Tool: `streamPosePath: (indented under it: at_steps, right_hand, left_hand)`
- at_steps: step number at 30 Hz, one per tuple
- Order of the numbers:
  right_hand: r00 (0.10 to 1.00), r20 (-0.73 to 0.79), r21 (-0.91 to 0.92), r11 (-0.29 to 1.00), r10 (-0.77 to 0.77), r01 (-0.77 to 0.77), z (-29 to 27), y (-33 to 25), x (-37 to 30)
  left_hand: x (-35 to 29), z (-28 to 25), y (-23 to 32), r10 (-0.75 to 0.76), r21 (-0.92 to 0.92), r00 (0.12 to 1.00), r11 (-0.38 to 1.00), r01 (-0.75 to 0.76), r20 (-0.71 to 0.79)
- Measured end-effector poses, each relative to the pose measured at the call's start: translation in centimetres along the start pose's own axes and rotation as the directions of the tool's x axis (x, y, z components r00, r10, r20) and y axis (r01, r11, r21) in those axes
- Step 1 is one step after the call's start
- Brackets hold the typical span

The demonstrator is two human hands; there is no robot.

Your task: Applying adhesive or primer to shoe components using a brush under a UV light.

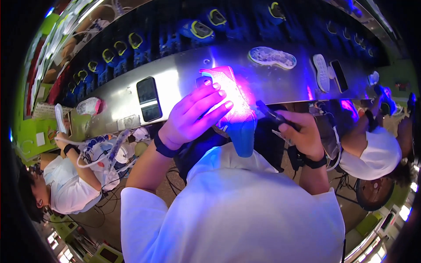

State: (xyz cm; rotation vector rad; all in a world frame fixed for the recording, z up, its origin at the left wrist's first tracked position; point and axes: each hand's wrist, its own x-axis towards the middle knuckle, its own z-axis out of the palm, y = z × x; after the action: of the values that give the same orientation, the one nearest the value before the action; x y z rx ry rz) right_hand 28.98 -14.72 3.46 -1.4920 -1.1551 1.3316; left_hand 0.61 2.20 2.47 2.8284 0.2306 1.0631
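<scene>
One metal table (175,65) is stretching ahead of the left grip (190,115) and the right grip (303,131). Two people in white tops are flanking them: one person (74,188) far left, another person (372,153) far right. At least ten blue shoes (201,30) with yellow-green collars are standing beyond both grips. One pink-lit shoe (238,107) is lying between the grips, against the left one's fingers. Two pale soles (272,58) are resting ahead of and rightward from the right grip. Two dark phone-like slabs (147,93) are lying flat, one left of the left grip, one right of the right grip.

The left forearm is slanting inward, its grip grasping the shoe with fingers outstretched. The right grip is curling around one dark handheld tool (274,114), aiming it leftward, beside the shoe.
</scene>
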Motion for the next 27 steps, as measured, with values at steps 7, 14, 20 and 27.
streamPosePath:
  at_steps: [7,14,20,27]
  right_hand:
    - [0.988,-0.1,-0.015,0.993,-0.117,0.116,-0.8,2.0,0.6]
    - [0.988,-0.096,-0.053,0.991,-0.123,0.119,-1.2,1.4,0.7]
    - [0.992,-0.1,-0.002,0.997,-0.076,0.076,0.0,2.1,0.8]
    - [0.999,0.002,0.234,0.971,0.04,-0.039,2.0,2.5,0.9]
  left_hand:
    - [1.1,1.9,0.2,-0.113,-0.023,0.994,0.993,0.113,-0.006]
    - [1.4,1.8,0.5,-0.153,-0.013,0.988,0.988,0.153,0.015]
    - [0.6,1.1,0.8,-0.27,-0.011,0.963,0.963,0.27,0.012]
    - [-1.7,1.1,1.3,-0.425,-0.105,0.905,0.901,0.421,-0.018]
